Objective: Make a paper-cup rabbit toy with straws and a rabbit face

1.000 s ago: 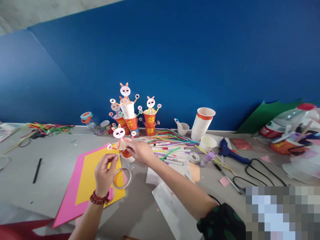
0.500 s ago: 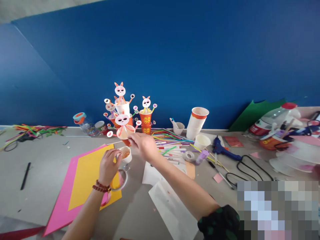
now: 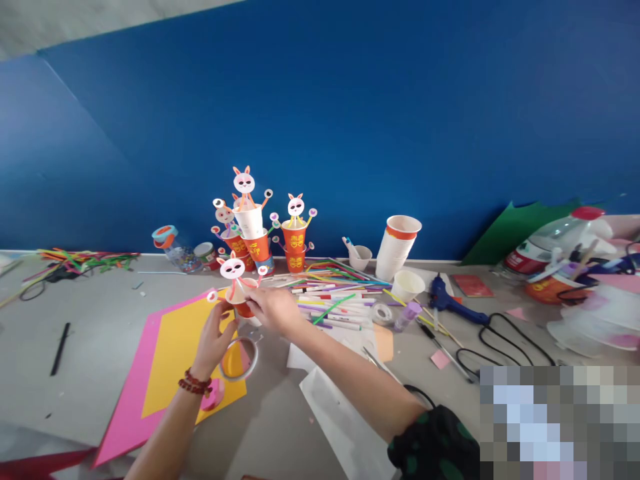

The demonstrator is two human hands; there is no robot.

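At my 11 o'clock over the worktop [image 3: 265, 413], I am pinching the rabbit-faced cup [image 3: 243, 309] at its 3 o'clock edge with my right hand [image 3: 275, 310], seemingly for steadiness, my left hand [image 3: 213, 347] flanking its 7 o'clock, grip impossible to tell.

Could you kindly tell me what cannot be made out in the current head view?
- Head view: the right hand's fingertips, partly hidden by its own knuckles at the red cup.
- Head view: whether the left hand touches that cup; too small to tell.
- Head view: the bottle's label writing, blurred.
- Head view: the white paper's near end, cut off by the bottom edge.
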